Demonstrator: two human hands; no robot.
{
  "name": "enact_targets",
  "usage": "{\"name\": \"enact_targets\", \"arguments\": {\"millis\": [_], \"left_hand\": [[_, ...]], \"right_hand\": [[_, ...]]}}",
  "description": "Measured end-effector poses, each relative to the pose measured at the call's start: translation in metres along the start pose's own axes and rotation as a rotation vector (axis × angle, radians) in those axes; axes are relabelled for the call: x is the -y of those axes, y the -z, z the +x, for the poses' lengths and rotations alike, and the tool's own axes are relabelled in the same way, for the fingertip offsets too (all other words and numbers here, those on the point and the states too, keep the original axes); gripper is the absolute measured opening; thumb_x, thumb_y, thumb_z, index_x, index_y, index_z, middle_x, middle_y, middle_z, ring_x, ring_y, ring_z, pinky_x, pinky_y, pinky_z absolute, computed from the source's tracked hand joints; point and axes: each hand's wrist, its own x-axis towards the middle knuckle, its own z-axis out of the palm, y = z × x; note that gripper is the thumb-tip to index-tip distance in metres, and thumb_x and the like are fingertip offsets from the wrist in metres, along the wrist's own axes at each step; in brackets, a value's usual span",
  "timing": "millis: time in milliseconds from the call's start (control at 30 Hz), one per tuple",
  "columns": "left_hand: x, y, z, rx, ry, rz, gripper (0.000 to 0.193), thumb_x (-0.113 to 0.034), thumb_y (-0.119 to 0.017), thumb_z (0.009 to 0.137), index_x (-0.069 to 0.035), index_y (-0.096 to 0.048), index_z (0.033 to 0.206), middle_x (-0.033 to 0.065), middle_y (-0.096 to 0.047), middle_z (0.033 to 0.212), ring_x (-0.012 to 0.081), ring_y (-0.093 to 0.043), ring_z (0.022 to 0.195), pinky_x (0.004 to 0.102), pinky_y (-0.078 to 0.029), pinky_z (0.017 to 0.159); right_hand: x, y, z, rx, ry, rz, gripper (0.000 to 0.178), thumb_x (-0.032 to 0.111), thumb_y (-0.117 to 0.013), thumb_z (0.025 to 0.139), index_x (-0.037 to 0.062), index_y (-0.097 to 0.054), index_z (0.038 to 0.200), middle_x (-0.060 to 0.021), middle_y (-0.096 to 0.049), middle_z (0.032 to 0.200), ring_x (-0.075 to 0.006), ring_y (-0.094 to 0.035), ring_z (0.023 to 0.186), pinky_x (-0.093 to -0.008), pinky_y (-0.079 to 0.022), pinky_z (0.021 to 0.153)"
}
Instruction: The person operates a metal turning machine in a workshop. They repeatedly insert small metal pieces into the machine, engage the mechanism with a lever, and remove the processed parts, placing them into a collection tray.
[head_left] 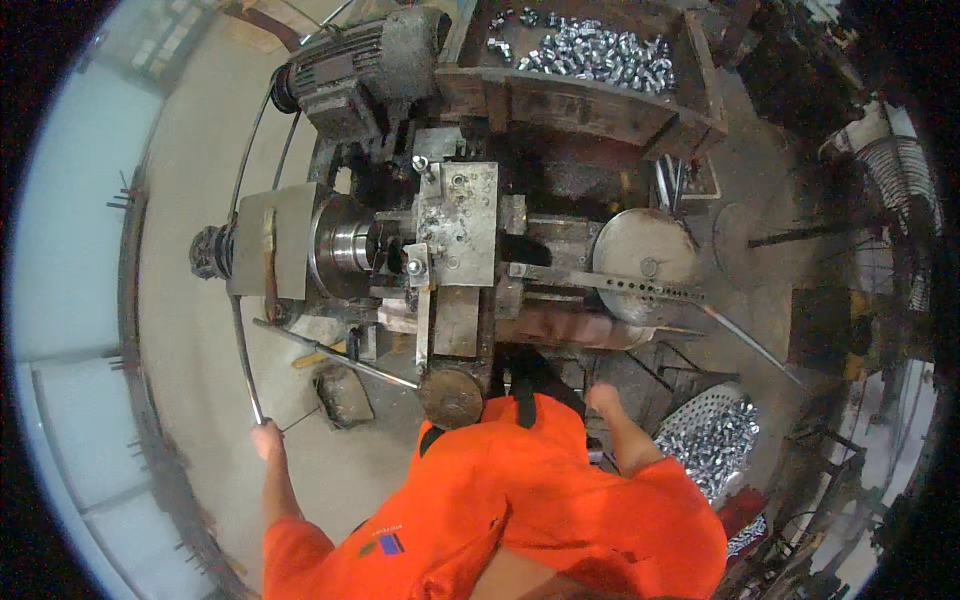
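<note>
My left hand (266, 438) is closed around the lower end of a long metal lever (247, 372), which runs up along the left side of a greasy lathe-like machine. My right hand (603, 398) is curled beside my right hip, below the machine's bed; what its fingers hold, if anything, is too small to make out. Ahead of me stands the machine's round chuck (345, 246) with a shiny collar. To its right sits a flat metal tool block (457, 225) with bolts. A perforated flat bar (610, 281) crosses a round metal disc (648, 255).
Small shiny metal parts fill a rusty tray (590, 95) at the back and a perforated basket (695, 415) at my right. An electric motor (350, 68) stands back left. A brush (269, 262) lies on the grey cover (290, 230). Another rod (335, 352) slants towards me.
</note>
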Motion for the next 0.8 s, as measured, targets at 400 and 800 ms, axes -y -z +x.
{"name": "enact_targets", "arguments": {"millis": [400,800], "left_hand": [[-0.002,-0.002,-0.045,-0.353,-0.311,0.067,0.034,-0.029,-0.054,0.075,-0.011,-0.054,0.103,0.0159,-0.062,0.093,0.0361,-0.06,0.085,0.0467,-0.046,0.072],[-0.001,-0.001,-0.063,-0.526,-0.411,-0.023,0.03,-0.027,-0.056,0.072,-0.011,-0.056,0.098,0.0184,-0.063,0.082,0.0378,-0.061,0.074,0.0484,-0.048,0.063]], "right_hand": [[0.133,0.086,0.048,-0.349,0.165,0.044,0.038,0.029,-0.06,0.067,0.0029,-0.063,0.094,-0.0192,-0.062,0.097,-0.0333,-0.06,0.09,-0.0417,-0.048,0.077],[0.139,0.095,-0.034,-0.499,0.201,0.24,0.085,0.022,-0.062,0.058,0.0128,-0.031,0.137,-0.0104,-0.029,0.142,-0.0312,-0.043,0.119,-0.0349,-0.039,0.095]]}}
